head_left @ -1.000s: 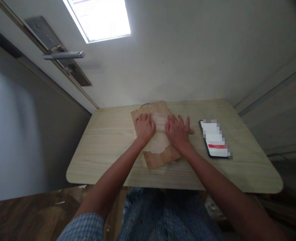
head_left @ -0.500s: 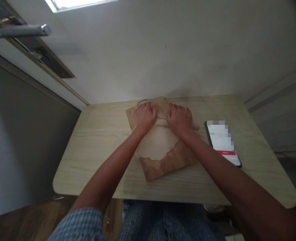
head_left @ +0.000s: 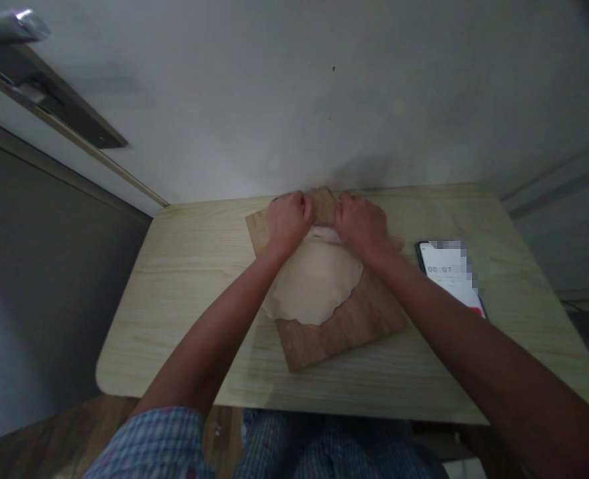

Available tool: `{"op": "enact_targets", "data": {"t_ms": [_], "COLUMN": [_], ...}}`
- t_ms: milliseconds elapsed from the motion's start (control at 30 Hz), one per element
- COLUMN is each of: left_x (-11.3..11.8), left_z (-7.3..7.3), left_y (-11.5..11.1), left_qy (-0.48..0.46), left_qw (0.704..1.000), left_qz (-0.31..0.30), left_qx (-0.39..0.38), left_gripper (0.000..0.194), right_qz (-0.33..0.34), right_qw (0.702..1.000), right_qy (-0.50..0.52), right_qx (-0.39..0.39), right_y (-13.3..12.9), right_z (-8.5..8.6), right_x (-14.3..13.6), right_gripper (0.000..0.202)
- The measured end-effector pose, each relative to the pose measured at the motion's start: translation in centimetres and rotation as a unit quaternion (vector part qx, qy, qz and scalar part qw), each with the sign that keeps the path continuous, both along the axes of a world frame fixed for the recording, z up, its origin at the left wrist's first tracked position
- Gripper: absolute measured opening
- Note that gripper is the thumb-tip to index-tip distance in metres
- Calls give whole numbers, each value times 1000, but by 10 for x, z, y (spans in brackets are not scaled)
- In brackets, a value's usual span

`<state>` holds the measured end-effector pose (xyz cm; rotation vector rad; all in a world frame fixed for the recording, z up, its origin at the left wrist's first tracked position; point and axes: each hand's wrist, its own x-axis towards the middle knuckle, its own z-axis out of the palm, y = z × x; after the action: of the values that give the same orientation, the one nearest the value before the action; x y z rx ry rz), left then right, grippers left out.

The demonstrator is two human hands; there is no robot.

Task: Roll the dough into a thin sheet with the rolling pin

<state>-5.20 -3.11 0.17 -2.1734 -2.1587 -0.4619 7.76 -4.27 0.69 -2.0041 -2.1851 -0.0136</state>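
Observation:
A thin, uneven sheet of pale dough (head_left: 317, 283) covers much of a brown wooden board (head_left: 344, 332) and overhangs its left edge. Across the dough's far part lies a rolling pin (head_left: 326, 233), mostly covered by my hands. My left hand (head_left: 289, 216) is closed over its left part, knuckles up. On the right part, my right hand (head_left: 361, 223) is wrapped in the same way, and a blurred end of the pin sticks out beyond it. The undersides of both hands are hidden.
The board rests on a light wooden table (head_left: 175, 299) standing against a pale door (head_left: 254, 100). A phone (head_left: 449, 273) showing a timer lies to the right, partly behind my right forearm. A metal door handle (head_left: 10, 26) juts out at upper left.
Both hands have moved slightly towards the far edge with the rolling pin, and their fingers curl more tightly. The view has shifted a little.

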Motion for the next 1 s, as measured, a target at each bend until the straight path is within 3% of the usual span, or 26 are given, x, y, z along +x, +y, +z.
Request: {"op": "enact_targets", "data": {"t_ms": [733, 1000], "left_x": [5, -1], "left_z": [-3, -4], "left_y": [47, 27], "left_qy": [12, 15], "left_qw": [1000, 999], "left_qz": [15, -2], "left_qx": [-5, -37], "left_gripper": [48, 37], "right_qz": [-27, -4], "right_qw": [999, 999], "right_qy": [17, -8], "right_qx": [16, 51], "right_y": [27, 12], "right_z": [0, -1], "right_x": [0, -2], "right_gripper": [39, 39]}}
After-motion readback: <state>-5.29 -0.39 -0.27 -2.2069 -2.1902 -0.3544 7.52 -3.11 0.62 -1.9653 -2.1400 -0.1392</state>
